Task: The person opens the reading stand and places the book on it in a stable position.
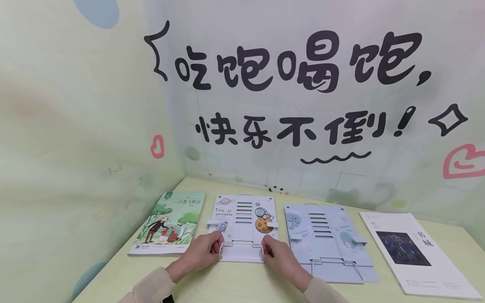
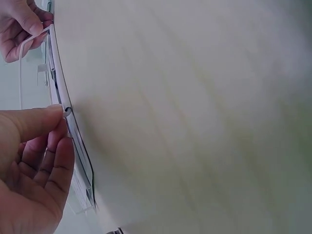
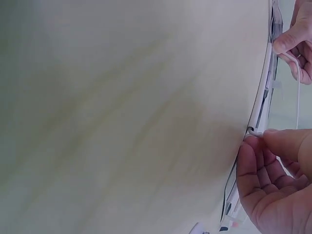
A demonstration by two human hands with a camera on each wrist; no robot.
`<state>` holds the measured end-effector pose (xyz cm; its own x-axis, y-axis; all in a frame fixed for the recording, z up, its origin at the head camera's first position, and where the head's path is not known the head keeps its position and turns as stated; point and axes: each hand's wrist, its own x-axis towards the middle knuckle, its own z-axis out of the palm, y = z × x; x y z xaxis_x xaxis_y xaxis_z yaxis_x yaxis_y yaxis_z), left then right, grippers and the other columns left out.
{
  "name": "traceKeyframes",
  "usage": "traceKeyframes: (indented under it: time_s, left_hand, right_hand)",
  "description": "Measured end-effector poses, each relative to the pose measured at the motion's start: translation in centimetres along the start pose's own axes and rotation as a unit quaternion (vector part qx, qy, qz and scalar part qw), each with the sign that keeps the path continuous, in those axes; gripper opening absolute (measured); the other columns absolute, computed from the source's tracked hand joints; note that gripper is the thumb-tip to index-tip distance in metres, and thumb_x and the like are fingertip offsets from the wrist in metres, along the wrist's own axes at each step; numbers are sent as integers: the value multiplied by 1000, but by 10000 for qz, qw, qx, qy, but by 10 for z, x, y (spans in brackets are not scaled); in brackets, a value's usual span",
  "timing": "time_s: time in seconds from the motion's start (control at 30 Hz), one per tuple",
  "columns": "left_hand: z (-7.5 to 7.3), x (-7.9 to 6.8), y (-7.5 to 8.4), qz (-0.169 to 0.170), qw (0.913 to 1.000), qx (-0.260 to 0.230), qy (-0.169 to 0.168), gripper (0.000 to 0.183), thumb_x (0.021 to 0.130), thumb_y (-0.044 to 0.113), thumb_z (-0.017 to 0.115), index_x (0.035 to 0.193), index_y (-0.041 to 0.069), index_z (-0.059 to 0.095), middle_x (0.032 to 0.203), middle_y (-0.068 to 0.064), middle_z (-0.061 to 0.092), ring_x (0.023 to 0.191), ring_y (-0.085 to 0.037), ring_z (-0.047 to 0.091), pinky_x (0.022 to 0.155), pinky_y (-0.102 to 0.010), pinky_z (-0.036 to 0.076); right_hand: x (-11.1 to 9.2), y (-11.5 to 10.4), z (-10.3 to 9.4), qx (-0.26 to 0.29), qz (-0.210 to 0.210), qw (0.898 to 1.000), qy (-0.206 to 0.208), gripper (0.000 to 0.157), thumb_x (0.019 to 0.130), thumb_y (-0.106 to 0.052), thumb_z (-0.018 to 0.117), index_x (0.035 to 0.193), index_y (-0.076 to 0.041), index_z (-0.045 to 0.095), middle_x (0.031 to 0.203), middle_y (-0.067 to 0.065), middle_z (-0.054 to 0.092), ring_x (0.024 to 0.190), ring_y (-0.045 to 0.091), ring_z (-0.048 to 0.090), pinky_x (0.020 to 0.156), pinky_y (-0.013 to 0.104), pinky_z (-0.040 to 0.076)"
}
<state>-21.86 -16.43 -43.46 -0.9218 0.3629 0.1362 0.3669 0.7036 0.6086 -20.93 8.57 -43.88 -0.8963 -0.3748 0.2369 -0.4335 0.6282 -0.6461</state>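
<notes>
A white folding book stand (image 1: 245, 229) with "Tiny universe", a planet and an astronaut printed on it lies on the table, slots up its middle. My left hand (image 1: 204, 251) pinches the left side of its white wire bracket (image 1: 236, 243) between thumb and fingers. On the bracket's right side, my right hand (image 1: 281, 257) pinches the wire likewise. Close up in the left wrist view, the left thumb and fingers (image 2: 61, 153) meet at the wire's end by the stand's edge. The right wrist view shows the right fingers (image 3: 248, 168) at the opposite wire end.
A blue book stand (image 1: 327, 248) with its own wire bracket lies to the right. Beyond it is a white book (image 1: 435, 265) with a dark picture. A green illustrated book (image 1: 170, 223) lies left. Printed walls (image 1: 265, 168) rise behind and left of the pale yellow table (image 1: 238, 286).
</notes>
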Motion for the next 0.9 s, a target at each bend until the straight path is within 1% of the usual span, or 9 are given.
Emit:
traceKeyframes:
  time_s: [0.17, 0.3, 0.4, 0.57, 0.67, 0.77, 0.83, 0.9]
  left_hand:
    - [-2, 1, 3, 194, 9996, 208, 10, 29, 69, -4, 73, 75, 15, 51, 65, 10, 49, 60, -2, 43, 55, -18, 36]
    - [-3, 1, 4, 375, 9985, 394, 35, 31, 67, -5, 71, 73, 15, 50, 63, 10, 47, 58, -1, 41, 53, -18, 35]
    - [-4, 1, 4, 466, 9973, 561, 20, 32, 66, -5, 70, 71, 17, 48, 61, 12, 46, 57, 0, 40, 52, -17, 34]
    - [-5, 0, 5, 499, 9960, 734, 34, 34, 66, -4, 71, 69, 19, 46, 60, 13, 44, 56, 0, 40, 51, -17, 34]
    - [-5, -1, 6, 465, 9965, 697, 22, 34, 66, -4, 71, 69, 19, 46, 60, 13, 45, 55, 0, 40, 50, -17, 35]
    - [-5, -1, 5, 480, 9970, 597, -81, 32, 67, -3, 71, 69, 19, 47, 61, 12, 46, 56, 0, 40, 50, -17, 36]
    - [-7, -1, 3, 550, 9971, 466, -247, 30, 69, -2, 72, 70, 18, 49, 62, 12, 46, 56, 1, 41, 51, -17, 36]
    - [-10, -1, 1, 629, 9966, 215, -482, 26, 72, 1, 72, 72, 17, 52, 64, 12, 48, 58, 2, 42, 53, -16, 39]
  right_hand:
    - [0, -1, 0, -558, -213, 9982, -66, 29, 76, 6, 68, 76, -12, 46, 66, -7, 44, 60, 3, 39, 51, 17, 36]
    - [-1, -4, 0, -733, -356, 9966, -108, 31, 76, 7, 68, 75, -13, 43, 65, -8, 43, 60, 4, 39, 50, 17, 35]
    - [-1, -5, -1, -852, -520, 9950, -99, 33, 76, 8, 66, 73, -13, 41, 64, -8, 39, 60, 4, 38, 50, 17, 34]
    - [-1, -6, -2, -985, -697, 9927, -74, 34, 75, 10, 64, 71, -13, 40, 62, -8, 35, 59, 5, 37, 50, 17, 32]
    - [-3, -5, -3, -837, -653, 9943, -99, 32, 75, 9, 65, 72, -13, 42, 63, -8, 39, 60, 4, 39, 51, 17, 34]
    - [-4, -2, -5, -465, -558, 9972, -202, 27, 75, 9, 66, 74, -12, 48, 66, -8, 45, 62, 2, 41, 53, 17, 38]
    - [-4, 0, -8, -104, -440, 9984, -343, 23, 76, 8, 65, 75, -11, 52, 69, -8, 51, 64, 1, 43, 55, 18, 41]
    - [-4, 3, -13, 256, -254, 9982, -479, 18, 77, 7, 65, 78, -8, 57, 72, -5, 55, 65, 1, 45, 57, 18, 43]
